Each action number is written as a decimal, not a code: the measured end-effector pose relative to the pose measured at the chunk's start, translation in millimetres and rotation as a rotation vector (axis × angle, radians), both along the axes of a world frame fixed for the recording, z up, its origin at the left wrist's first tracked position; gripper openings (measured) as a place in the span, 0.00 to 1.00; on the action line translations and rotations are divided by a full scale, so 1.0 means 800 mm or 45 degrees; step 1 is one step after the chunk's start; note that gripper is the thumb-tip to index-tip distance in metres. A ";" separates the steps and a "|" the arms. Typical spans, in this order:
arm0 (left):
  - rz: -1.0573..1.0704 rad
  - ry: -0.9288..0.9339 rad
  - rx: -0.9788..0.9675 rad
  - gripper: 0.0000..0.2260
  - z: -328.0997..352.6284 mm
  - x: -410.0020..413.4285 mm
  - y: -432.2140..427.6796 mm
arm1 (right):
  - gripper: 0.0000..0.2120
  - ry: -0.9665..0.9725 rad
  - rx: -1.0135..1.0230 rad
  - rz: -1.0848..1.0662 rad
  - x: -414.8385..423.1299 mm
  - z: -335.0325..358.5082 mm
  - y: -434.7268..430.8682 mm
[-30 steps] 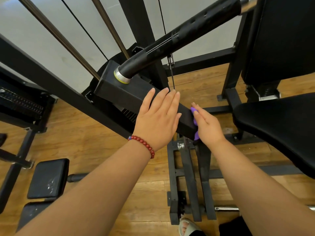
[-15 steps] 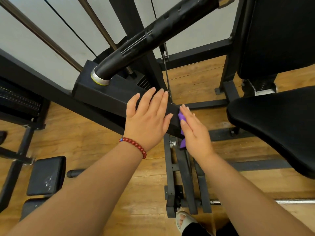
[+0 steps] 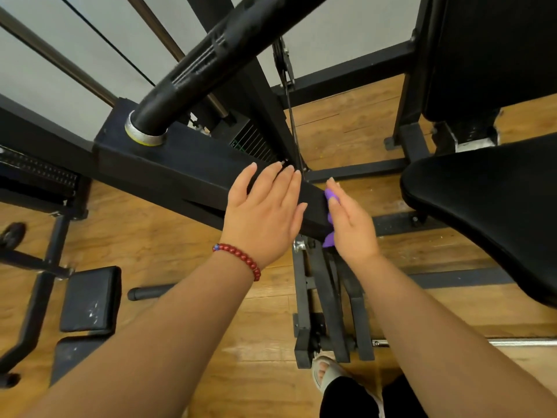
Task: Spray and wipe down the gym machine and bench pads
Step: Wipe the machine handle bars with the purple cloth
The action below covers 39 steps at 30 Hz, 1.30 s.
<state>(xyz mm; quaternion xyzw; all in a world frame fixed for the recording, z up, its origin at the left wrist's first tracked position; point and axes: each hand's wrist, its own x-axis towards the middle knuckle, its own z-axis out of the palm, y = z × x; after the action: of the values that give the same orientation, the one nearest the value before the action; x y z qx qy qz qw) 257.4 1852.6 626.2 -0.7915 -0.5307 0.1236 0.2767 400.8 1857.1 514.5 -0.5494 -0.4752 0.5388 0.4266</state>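
Two bare hands are working at the near end of a long black rectangular metal beam [image 3: 180,164] of the gym machine, which is running from about 10 o'clock down toward the middle of the view. The left hand [image 3: 265,212], wearing a red beaded bracelet [image 3: 238,257] on its wrist, is lying flat on the beam's top face. Its grip is apart, with fingers straight and pointing toward 12 o'clock. The right hand [image 3: 351,224] is sitting just at 3 o'clock of the left one, pressing a small purple cloth [image 3: 330,197] against the beam's end face. Its fingers are straight and its grip is apart, flattened over the cloth rather than curled round it, and its thumb is hidden. The cloth is showing as purple patches between the palm and the black metal.

A thick black padded tube [image 3: 223,64] is rising from a silver collar [image 3: 146,137] on the beam toward 1 o'clock. A wide black seat pad [image 3: 488,206] is sitting at 3 o'clock of the hands, near but apart from them, and a black back pad [image 3: 497,55] is standing above it at 2 o'clock. A thin steel cable [image 3: 291,116] is running down just beyond the left fingertips. At 8 o'clock a small square black pad [image 3: 90,300] is showing low over the wooden plank floor [image 3: 150,236]. A foot in a pale sandal [image 3: 324,372] is standing at 6 o'clock.
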 end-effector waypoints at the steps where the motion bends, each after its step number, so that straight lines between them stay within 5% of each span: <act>1: -0.001 0.009 0.013 0.23 -0.002 0.000 0.000 | 0.18 0.060 -0.163 -0.044 0.005 -0.004 0.011; 3: 0.010 0.013 0.031 0.23 -0.004 0.001 0.000 | 0.18 0.162 -0.350 -0.080 0.008 -0.007 0.017; 9: 0.029 -0.016 0.038 0.23 -0.010 0.003 0.001 | 0.19 0.145 0.026 -0.062 -0.003 -0.008 -0.034; 14: 0.018 0.000 0.021 0.23 -0.012 0.003 0.000 | 0.19 0.218 -0.480 -0.168 0.011 -0.013 0.009; 20: 0.010 -0.064 -0.019 0.23 -0.009 0.003 0.000 | 0.21 -0.083 0.225 0.095 -0.009 0.012 -0.028; 25: -0.046 -0.095 -0.054 0.21 0.002 -0.010 -0.006 | 0.20 0.105 -0.356 -0.198 -0.006 0.004 0.001; 30: -0.024 -0.107 0.019 0.21 0.015 -0.019 -0.014 | 0.20 -0.237 0.331 0.150 -0.034 0.054 -0.026; 35: 0.001 -0.096 0.136 0.21 0.041 -0.047 -0.018 | 0.21 -0.258 -0.078 -0.214 -0.031 0.037 -0.026; 39: -0.050 -0.068 0.129 0.21 0.052 -0.065 -0.018 | 0.22 -0.440 0.365 -0.097 -0.079 0.082 -0.024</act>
<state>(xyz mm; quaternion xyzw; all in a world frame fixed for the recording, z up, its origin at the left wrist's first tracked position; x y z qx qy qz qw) 205.0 1838.5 667.5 -0.7898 -0.5278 0.0699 0.3046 337.4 1838.1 580.2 -0.5848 -0.5919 0.3474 0.4324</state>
